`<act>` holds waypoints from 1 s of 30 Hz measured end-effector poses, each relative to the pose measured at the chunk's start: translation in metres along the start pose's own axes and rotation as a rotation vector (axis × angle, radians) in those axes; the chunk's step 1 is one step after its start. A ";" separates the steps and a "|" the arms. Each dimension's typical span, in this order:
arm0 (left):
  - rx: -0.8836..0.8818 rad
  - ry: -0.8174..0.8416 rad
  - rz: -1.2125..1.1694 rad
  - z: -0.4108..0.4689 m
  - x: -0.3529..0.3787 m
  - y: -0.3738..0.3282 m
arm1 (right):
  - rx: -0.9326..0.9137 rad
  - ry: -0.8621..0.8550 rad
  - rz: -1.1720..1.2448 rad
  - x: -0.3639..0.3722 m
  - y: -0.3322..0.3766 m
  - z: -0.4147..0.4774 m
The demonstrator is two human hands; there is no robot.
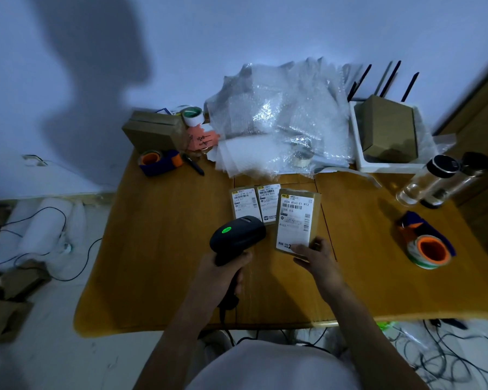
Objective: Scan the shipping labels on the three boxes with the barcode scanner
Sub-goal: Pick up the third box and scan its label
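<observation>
Three small brown boxes with white shipping labels sit side by side mid-table: a left box (244, 204), a middle box (269, 199) and a larger right box (296, 220). My left hand (223, 273) grips the black barcode scanner (237, 237) by its handle; a green light glows on its head, which partly covers the left and middle boxes' near ends. My right hand (314, 256) holds the near edge of the right box, thumb on the label, tilting it up.
On the wooden table (158, 249): tape dispensers at the far left (159, 161) and right (427, 246), a bubble-wrap heap (279, 122), cardboard boxes (152, 130), a box in a white tray (386, 130), a glass bottle (423, 181). Cables lie on the floor.
</observation>
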State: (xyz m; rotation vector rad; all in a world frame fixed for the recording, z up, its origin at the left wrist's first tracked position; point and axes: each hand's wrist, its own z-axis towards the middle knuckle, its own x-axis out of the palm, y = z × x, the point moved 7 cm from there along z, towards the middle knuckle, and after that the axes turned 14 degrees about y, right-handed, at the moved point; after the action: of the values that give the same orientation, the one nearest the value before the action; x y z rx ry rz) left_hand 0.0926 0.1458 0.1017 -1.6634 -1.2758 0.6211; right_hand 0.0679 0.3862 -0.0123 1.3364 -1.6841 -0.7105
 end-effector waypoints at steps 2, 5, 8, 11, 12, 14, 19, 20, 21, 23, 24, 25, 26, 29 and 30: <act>0.007 -0.003 -0.002 0.002 -0.001 0.000 | 0.001 0.001 0.010 -0.007 -0.001 0.001; 0.004 -0.008 -0.024 0.004 0.001 -0.003 | 0.014 -0.013 0.026 -0.019 -0.003 0.005; -0.015 -0.030 -0.066 0.006 0.001 -0.004 | 0.022 -0.059 0.021 -0.028 0.001 0.009; -0.009 -0.041 -0.085 0.008 0.001 -0.007 | -0.007 -0.148 -0.041 -0.038 0.013 0.012; -0.006 -0.043 -0.084 0.007 0.002 -0.007 | -0.013 -0.186 -0.050 -0.043 0.017 0.014; -0.002 -0.051 -0.085 0.007 0.001 -0.006 | -0.003 -0.222 -0.050 -0.052 0.021 0.020; -0.021 -0.073 -0.054 0.009 0.000 0.002 | 0.064 -0.165 -0.035 -0.062 0.024 0.044; -0.033 -0.080 -0.061 0.008 0.000 0.005 | 0.074 -0.157 -0.030 -0.063 0.024 0.050; -0.045 -0.086 -0.070 0.008 -0.001 0.008 | 0.086 -0.145 -0.031 -0.064 0.023 0.056; -0.068 -0.090 -0.088 0.007 -0.001 0.013 | 0.116 -0.115 -0.045 -0.066 0.023 0.068; -0.079 -0.094 -0.095 0.006 -0.001 0.015 | 0.132 -0.102 -0.048 -0.066 0.023 0.074; -0.088 -0.100 -0.102 0.005 -0.002 0.017 | 0.145 -0.091 -0.049 -0.066 0.022 0.080; -0.096 -0.108 -0.103 0.005 -0.003 0.018 | 0.159 -0.079 -0.049 -0.067 0.021 0.085; -0.113 -0.124 -0.106 0.003 -0.004 0.022 | 0.198 -0.060 -0.033 -0.066 0.018 0.097; -0.116 -0.126 -0.107 0.002 -0.004 0.023 | 0.207 -0.056 -0.028 -0.066 0.018 0.099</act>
State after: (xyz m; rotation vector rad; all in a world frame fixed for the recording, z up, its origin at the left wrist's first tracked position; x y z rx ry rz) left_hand 0.0999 0.1420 0.0801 -1.6582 -1.5065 0.6046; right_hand -0.0228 0.4470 -0.0626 1.4978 -1.8265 -0.6066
